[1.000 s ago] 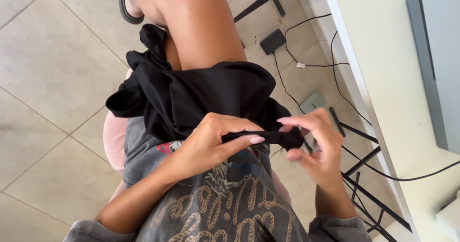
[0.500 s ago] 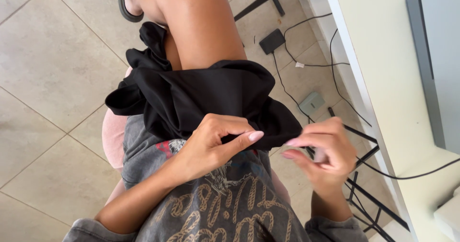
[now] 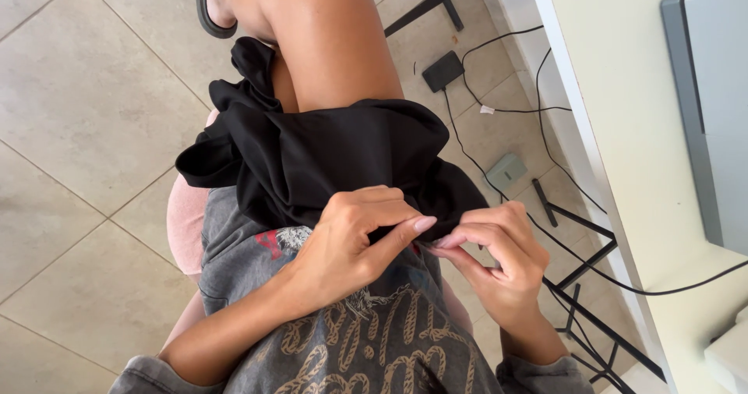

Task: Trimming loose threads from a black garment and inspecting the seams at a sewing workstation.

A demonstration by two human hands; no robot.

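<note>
Presently, the person sits with a black garment [image 3: 327,160] draped over the raised thigh and lap, its bulk bunched toward the left knee side and its near edge drawn up to the hands. The left hand [image 3: 351,234] lies over the cloth with thumb and forefinger pressed together on the hem. The right hand [image 3: 495,250] meets it just beside, fingertips likewise closed on the same edge of fabric. Whether a needle, thread or other small item sits between the fingertips cannot be told; the spot is too small and partly covered.

A grey printed shirt [image 3: 366,339] covers the torso below the hands. A pale desk [image 3: 623,152] runs along the right side, with a grey monitor [image 3: 713,106] on it. Black cables [image 3: 499,129] trail across the tiled floor [image 3: 86,129] past a small black adapter [image 3: 442,70].

Risks noted: both holds are fingertip pinches on thin, slack cloth, so the hem is judged liable to slip free if either pinch eases. The garment's loose mass hangs off the thigh; its weight could drag the edge away or pull the whole piece to the floor.
</note>
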